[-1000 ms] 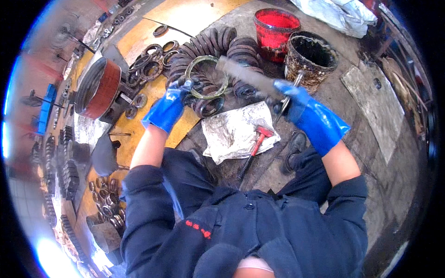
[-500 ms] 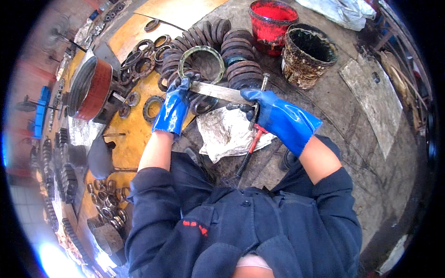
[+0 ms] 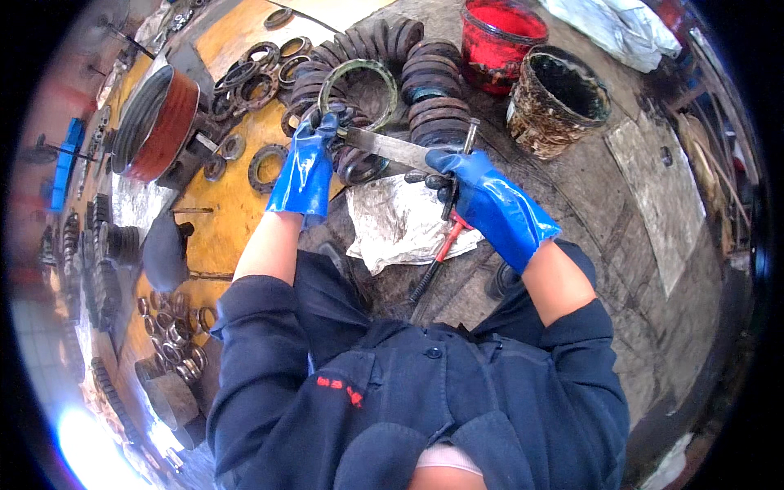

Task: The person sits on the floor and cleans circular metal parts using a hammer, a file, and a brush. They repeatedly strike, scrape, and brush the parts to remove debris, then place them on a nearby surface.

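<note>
- A workshop, by its stained, grimy floor (image 3: 572, 188).
- Dark metal rings (image 3: 437, 114) stacked in rows, smaller rings (image 3: 173, 331) heaped at left.
- A red bucket (image 3: 490, 61) beside a grime-caked bucket (image 3: 535, 122) (its outside thickly smeared).
- A red-and-black hand tool (image 3: 450, 238) partly over a soiled cloth (image 3: 384, 220).
- A blue-gloved left hand (image 3: 306, 167) holding a pale ring (image 3: 391, 100).

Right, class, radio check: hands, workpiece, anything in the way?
Left hand gripping greenish ring. Right hand holding flat blade, metal rod. Blade near ring; no obstruction visible.

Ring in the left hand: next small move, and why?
Perhaps settle the flat blade against the near edge of the ring: the right hand grips the blade, its far end lies by that edge, and the left hand holds the ring. Contact is unclear.
</note>
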Demonstrator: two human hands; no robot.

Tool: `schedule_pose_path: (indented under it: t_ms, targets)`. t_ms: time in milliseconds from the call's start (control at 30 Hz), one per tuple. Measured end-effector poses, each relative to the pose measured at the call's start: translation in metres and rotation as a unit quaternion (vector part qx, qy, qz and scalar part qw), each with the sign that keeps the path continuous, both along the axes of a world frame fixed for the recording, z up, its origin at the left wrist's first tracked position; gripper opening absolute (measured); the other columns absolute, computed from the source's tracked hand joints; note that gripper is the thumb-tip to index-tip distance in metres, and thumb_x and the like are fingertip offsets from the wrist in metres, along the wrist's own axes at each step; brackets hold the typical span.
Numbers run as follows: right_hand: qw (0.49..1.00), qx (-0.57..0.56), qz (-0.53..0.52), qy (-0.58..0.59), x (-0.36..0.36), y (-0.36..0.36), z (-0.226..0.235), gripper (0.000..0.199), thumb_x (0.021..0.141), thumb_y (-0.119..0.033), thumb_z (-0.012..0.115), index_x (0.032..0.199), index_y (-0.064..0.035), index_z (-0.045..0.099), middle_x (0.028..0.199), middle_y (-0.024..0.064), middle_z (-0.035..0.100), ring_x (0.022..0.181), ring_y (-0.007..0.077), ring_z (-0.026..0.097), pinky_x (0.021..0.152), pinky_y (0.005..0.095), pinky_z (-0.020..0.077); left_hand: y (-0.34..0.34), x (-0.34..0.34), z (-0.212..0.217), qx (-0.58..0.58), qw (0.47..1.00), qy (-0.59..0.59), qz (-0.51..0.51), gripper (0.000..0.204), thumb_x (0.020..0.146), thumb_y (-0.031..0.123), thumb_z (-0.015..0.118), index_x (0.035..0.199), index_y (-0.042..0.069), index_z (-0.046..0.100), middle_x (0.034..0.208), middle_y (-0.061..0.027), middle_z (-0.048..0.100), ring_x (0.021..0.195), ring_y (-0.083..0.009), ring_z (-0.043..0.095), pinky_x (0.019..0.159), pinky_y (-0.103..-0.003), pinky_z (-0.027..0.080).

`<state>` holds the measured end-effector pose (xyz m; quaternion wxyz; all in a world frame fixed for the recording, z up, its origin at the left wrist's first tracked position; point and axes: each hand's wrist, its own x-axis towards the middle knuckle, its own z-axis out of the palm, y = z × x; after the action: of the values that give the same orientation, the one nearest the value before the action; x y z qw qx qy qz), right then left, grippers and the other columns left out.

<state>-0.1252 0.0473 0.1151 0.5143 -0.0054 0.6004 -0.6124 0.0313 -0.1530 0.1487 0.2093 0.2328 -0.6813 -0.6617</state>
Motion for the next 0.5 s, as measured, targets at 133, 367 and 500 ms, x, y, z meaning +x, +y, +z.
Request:
schedule_pose_path:
  t_ms: [133, 367, 500]
  targets:
    - [0.998, 0.002, 0.022, 0.061, -0.002, 0.0, -0.002, 0.016, 0.087, -0.02, 0.068, 0.089, -0.0055, 0.062, 0.065, 0.0064, 0.062, 0.046, 0.0166, 0.053, 0.041, 0.0301, 0.0419, 0.002, 0.002, 0.002, -0.006, 1.0, 0.001, 0.008, 0.033, 0.094, 0.023, 0.056, 0.117, 0.002, 0.065, 0.118, -0.0179, 0.065, 0.109, -0.0309, 0.061, 0.094, -0.04, 0.048]
    - [0.966, 0.035, 0.117, 0.227, 0.024, -0.003, 0.008, 0.024, 0.093, -0.025, 0.064, 0.107, -0.006, 0.067, 0.075, 0.0076, 0.068, 0.058, 0.0149, 0.06, 0.052, 0.032, 0.0487, 0.007, -0.001, -0.002, -0.022, 0.999, 0.008, 0.033, 0.033, 0.095, 0.023, 0.056, 0.118, 0.002, 0.064, 0.117, -0.0174, 0.066, 0.109, -0.0298, 0.061, 0.094, -0.04, 0.048]
    - [0.889, 0.004, 0.176, 0.423, 0.045, -0.002, -0.017, 0.034, 0.091, -0.023, 0.06, 0.119, -0.0035, 0.06, 0.088, 0.0219, 0.069, 0.084, 0.0367, 0.068, 0.074, 0.0432, 0.0538, 0.012, -0.008, -0.003, -0.034, 0.998, 0.011, 0.046, 0.033, 0.095, 0.023, 0.055, 0.118, 0.002, 0.064, 0.117, -0.0171, 0.066, 0.108, -0.0291, 0.061, 0.094, -0.039, 0.047]
